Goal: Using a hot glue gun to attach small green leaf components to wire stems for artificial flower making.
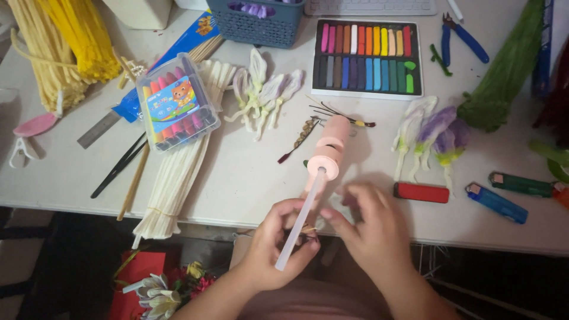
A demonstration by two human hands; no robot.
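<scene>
The pink glue gun (329, 155) stands at the table's (249, 184) near edge, just beyond both hands, with a clear glue stick (301, 222) running from its back end down toward the person. The stick's long axis slants from upper right to lower left, and its free end lies across the left hand (278, 246), whose fingers curl closed around it. The right hand (372, 228) sits just beside the stick, fingers bent, pinching something too small to tell.

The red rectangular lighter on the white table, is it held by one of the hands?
No, the red rectangular lighter lies alone on the white table.
</scene>
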